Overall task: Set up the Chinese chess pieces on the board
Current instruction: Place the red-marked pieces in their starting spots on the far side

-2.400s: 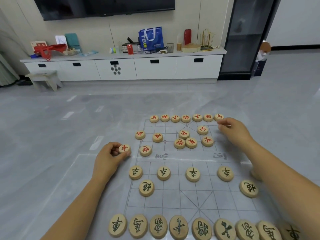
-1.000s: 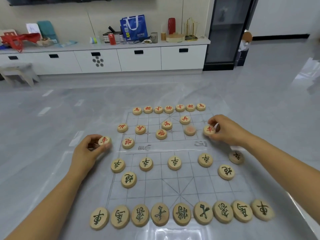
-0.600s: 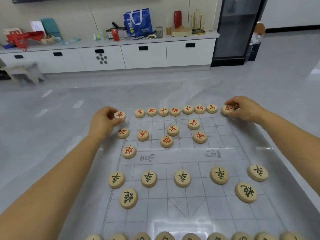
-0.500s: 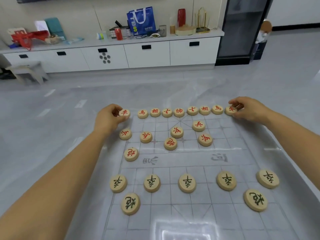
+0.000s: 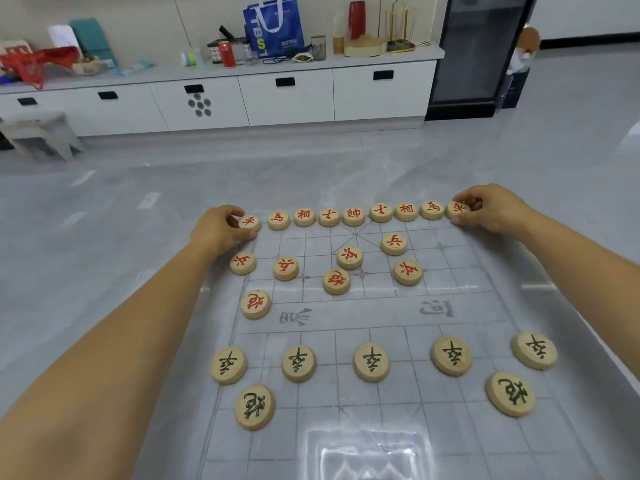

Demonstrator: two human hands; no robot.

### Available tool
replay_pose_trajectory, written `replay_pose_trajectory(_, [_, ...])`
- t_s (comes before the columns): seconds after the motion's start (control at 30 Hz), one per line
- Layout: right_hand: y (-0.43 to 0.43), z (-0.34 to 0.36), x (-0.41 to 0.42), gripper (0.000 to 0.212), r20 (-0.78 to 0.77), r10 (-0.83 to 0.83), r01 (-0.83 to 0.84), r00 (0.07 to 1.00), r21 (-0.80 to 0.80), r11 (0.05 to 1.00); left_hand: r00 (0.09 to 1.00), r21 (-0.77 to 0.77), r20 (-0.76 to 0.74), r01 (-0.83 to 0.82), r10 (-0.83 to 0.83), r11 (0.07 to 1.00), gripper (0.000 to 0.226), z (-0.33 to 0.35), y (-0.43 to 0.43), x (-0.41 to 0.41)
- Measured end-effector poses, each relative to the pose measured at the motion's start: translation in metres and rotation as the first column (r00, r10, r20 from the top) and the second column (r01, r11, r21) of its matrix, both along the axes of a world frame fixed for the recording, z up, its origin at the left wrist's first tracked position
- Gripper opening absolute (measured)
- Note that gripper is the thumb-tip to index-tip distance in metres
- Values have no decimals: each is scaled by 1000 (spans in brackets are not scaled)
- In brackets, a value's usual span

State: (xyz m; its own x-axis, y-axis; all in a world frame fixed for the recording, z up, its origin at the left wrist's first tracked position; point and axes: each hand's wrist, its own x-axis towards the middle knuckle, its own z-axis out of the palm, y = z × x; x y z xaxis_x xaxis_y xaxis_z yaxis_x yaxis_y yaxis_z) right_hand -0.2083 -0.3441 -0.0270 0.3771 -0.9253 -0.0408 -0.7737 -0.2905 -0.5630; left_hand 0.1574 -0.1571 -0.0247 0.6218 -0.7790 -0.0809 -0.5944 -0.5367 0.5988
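Observation:
A clear plastic chess board [image 5: 388,403] lies on the grey floor. My left hand [image 5: 216,232] grips a red chariot piece [image 5: 248,222] at the far left corner of the board. My right hand [image 5: 491,211] grips the other red chariot piece [image 5: 458,208] at the far right corner. Between them runs the red back row, with the general [image 5: 353,215] in the middle. Red soldiers [image 5: 393,242] and two red cannons [image 5: 336,280] lie scattered in front of it. Black soldiers [image 5: 371,361] and black cannons [image 5: 255,406] sit on the near half.
A long white cabinet [image 5: 287,95] stands along the far wall, topped with a blue bag [image 5: 273,27], a red can and other items. A small stool [image 5: 38,131] is at far left and a dark glass cabinet [image 5: 481,53] at far right.
Both hands carried the red chariots from the board's middle sides up to the far row's two ends. The head tilted, so the near black back row has dropped out of view.

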Motion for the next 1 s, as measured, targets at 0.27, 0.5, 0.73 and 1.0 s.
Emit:
replay_pose_trajectory(0.27, [2,0,-1,47,20,-6,5,1000,13,1000,1000,-11,-12,-11,11,1000,41,0,-2,-1])
replay_pose_trajectory(0.5, [2,-1,4,42,56,-33,33,998,-7,999,999,-17,-19,-42,42,999,41,0,-4,-2])
replay_pose_trajectory(0.73, [3,0,5,48,69,-50,49,996,21,999,999,-18,-19,-49,48,999,40,1,-2,-2])
replay_pose_trajectory(1.0, [5,0,4,49,80,-62,59,995,38,998,998,-25,-31,-62,61,998,38,0,-4,-2])
